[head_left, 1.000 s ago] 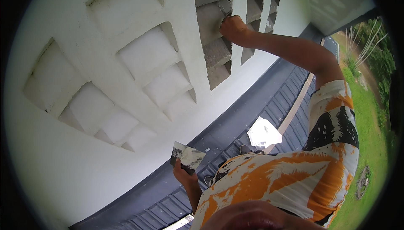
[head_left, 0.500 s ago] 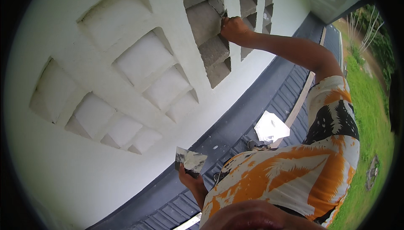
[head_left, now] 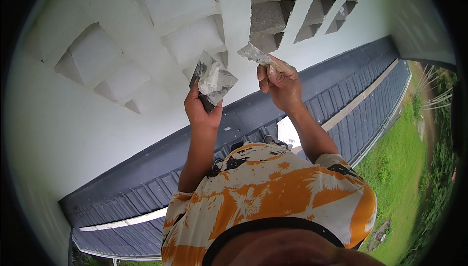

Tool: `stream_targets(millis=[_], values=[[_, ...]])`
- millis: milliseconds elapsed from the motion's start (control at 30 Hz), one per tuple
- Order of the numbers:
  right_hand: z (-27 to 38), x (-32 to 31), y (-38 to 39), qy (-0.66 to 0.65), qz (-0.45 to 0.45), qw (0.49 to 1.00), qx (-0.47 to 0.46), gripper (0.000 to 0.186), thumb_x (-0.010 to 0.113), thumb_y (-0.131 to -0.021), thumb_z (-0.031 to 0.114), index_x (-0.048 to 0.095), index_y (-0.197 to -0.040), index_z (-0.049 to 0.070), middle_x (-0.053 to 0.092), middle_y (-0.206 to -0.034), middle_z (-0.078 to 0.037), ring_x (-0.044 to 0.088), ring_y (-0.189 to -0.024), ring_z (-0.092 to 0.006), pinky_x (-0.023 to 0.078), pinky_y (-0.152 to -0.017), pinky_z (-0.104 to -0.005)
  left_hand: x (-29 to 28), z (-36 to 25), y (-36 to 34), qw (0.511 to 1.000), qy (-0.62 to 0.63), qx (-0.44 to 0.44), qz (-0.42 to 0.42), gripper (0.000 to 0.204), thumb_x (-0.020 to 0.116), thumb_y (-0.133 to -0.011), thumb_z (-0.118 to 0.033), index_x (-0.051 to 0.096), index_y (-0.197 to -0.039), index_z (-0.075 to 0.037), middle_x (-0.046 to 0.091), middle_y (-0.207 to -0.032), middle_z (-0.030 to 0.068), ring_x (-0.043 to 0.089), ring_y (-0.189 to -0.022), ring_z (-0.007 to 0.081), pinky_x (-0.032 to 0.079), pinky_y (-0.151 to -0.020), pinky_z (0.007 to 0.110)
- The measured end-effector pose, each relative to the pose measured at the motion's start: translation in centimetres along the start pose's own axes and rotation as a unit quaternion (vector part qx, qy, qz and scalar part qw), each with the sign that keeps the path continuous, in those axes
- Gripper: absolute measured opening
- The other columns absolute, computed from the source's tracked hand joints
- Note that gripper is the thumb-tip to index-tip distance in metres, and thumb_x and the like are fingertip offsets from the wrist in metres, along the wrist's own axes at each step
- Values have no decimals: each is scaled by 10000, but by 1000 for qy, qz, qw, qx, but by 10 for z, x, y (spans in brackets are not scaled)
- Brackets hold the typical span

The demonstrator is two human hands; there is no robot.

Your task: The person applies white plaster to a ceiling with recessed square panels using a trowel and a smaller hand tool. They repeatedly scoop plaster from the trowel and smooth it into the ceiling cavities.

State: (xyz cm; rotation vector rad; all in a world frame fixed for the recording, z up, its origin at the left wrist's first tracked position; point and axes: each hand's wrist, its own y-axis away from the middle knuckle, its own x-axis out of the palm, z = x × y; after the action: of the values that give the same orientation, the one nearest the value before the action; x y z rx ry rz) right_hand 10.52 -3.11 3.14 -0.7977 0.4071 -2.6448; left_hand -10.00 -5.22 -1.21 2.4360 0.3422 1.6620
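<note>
My left hand (head_left: 201,112) grips a flat metal scraper plate (head_left: 225,85) by its dark underside, fingers wrapped round it. A lump of white putty (head_left: 209,78) lies on the plate. In my right hand (head_left: 286,86) is a putty knife (head_left: 251,52), its thin blade smeared with putty and pointing left toward the plate. A short gap separates blade and plate. Both hands are raised in front of the white wall (head_left: 122,137), which has rows of square recesses. Some recesses (head_left: 195,37) are coated white, while others (head_left: 267,16) to the right show bare grey block.
Dark ribbed roof tiles (head_left: 341,103) run along the wall's foot, with wooden battens (head_left: 360,95) across them. A white board (head_left: 288,132) lies on the roof beside my feet. Beyond the roof edge on the right is grass (head_left: 395,156) lower down.
My right hand has come away from a grey recess, down and toward my left hand, and the putty knife now shows. My left hand has risen with the scraper plate.
</note>
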Motion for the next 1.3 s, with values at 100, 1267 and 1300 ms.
stream_targets(millis=[100,1267,1300], values=[[-12,-3,5,75,39,996,-13,296,588,-929,69,654,-1218,63,598,-822,-66,480,-640,-107,405,-563,-228,42,13,11,998,-23,-7,-63,273,452,-976,-166,608,-1156,-34,662,-1029,55,649,-876,155,536,-674,262],[88,-49,-55,674,11,721,-160,299,622,-840,27,662,-1136,49,695,-787,-114,640,-567,-247,494,-536,-316,-8,-60,25,969,-158,171,-78,251,541,-932,-102,570,-1117,65,654,-1056,150,674,-922,259,568,-804,393],[97,-53,-71,751,0,621,-226,302,624,-832,32,659,-1130,54,688,-758,-110,641,-554,-233,494,-521,-313,-22,-58,29,971,-159,159,-76,263,545,-931,-106,565,-1124,71,649,-1066,151,671,-930,261,569,-801,397]])
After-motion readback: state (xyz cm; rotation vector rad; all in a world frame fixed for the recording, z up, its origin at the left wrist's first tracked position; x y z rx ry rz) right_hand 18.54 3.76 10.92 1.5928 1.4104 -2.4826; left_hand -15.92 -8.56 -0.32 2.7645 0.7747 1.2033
